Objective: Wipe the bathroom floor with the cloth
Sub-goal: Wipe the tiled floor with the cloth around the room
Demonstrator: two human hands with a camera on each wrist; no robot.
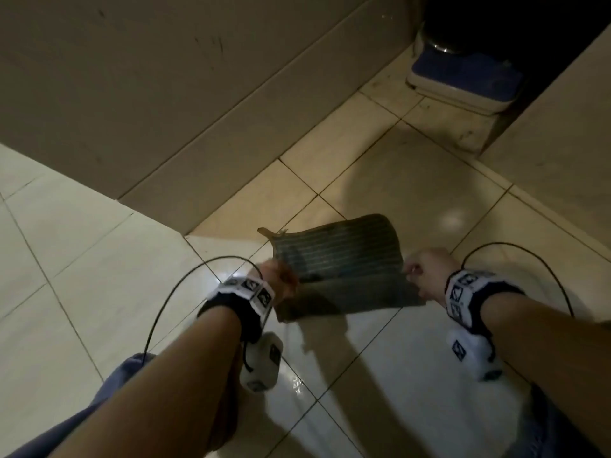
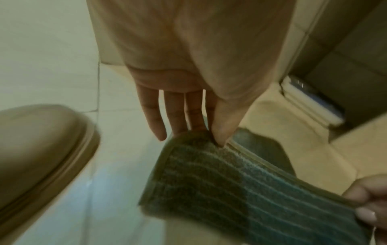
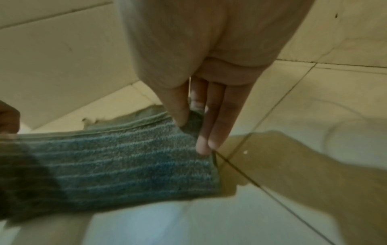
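A grey-blue striped cloth hangs stretched between both hands, a little above the glossy tiled floor. My left hand pinches its left edge; in the left wrist view the thumb and fingers nip the cloth at its hem. My right hand pinches the right edge; in the right wrist view the thumb presses the cloth against the fingers. The far half of the cloth folds over away from me.
A tiled wall runs along the left and back. A white and blue object stands on a raised step at the back right. Another wall closes the right side. My knees are low in the head view.
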